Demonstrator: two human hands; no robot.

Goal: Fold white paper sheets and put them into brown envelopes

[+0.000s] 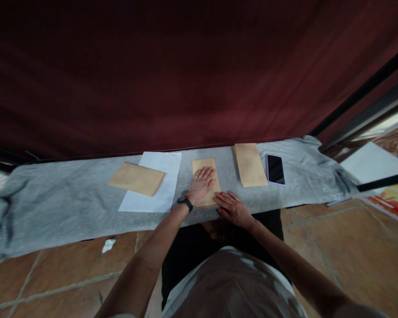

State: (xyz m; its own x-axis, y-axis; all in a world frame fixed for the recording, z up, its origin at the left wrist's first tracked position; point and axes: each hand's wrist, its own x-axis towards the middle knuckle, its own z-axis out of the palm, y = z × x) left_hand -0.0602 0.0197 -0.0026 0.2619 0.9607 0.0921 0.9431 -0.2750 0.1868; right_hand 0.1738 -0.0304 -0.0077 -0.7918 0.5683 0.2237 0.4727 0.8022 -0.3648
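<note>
A tan paper envelope (204, 164) lies upright on the grey cloth in front of me. My left hand (201, 183), with a dark watch at the wrist, rests flat on it, fingers stretched out. At the envelope's lower right edge, my right hand (232, 208) lies flat with its fingers spread, fingertips at the paper's edge. Neither hand grips anything. To the right is a stack of tan envelopes (251, 165). On the left, another tan envelope (137, 178) lies slantwise over a white sheet (154, 203).
The grey cloth (69, 198) covers a long narrow surface. A phone (276, 169) lies right of the stack. Behind stands a dark red curtain (185, 88). Another white sheet (373, 162) is at the far right, and a crumpled white scrap (109, 245) lies on the tiled floor.
</note>
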